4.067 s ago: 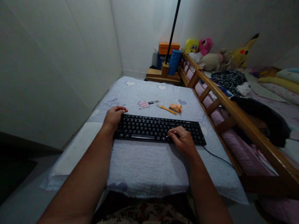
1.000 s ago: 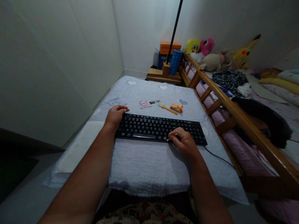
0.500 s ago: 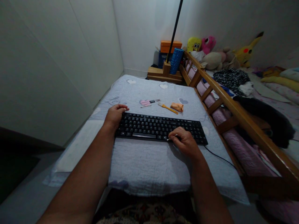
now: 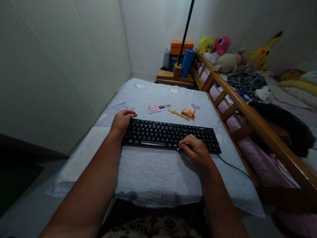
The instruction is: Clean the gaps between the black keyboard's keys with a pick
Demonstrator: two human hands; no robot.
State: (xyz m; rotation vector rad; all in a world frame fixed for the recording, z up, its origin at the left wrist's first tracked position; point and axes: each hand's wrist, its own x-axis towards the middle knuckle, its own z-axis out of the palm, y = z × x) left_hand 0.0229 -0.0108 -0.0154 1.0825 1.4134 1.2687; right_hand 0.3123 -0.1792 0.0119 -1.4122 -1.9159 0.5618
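A black keyboard [image 4: 158, 134] lies flat across the cloth-covered table in front of me. My left hand [image 4: 122, 123] is closed around its left end, with the fingers near the upper corner. Between the fingertips of my right hand [image 4: 194, 148] is a white cotton swab [image 4: 180, 148], its tip at the keyboard's front edge, right of the space bar. Beyond the keyboard lie another cotton swab [image 4: 155, 112], a tool with a black-and-metal end [image 4: 162, 106], a yellow-handled brush [image 4: 180, 114] and a crumpled orange cloth [image 4: 188, 113].
A black cable [image 4: 232, 166] runs from the keyboard toward the table's right edge. Along that side stands a wooden bed rail [image 4: 237, 102], with plush toys [image 4: 228, 62] and clothes behind it. A white sheet [image 4: 84, 155] lies at the left, beside a pale wall panel [image 4: 61, 66].
Both hands stay at nearly the same spots on the keyboard. The view has shifted very slightly; nothing was picked up or let go.
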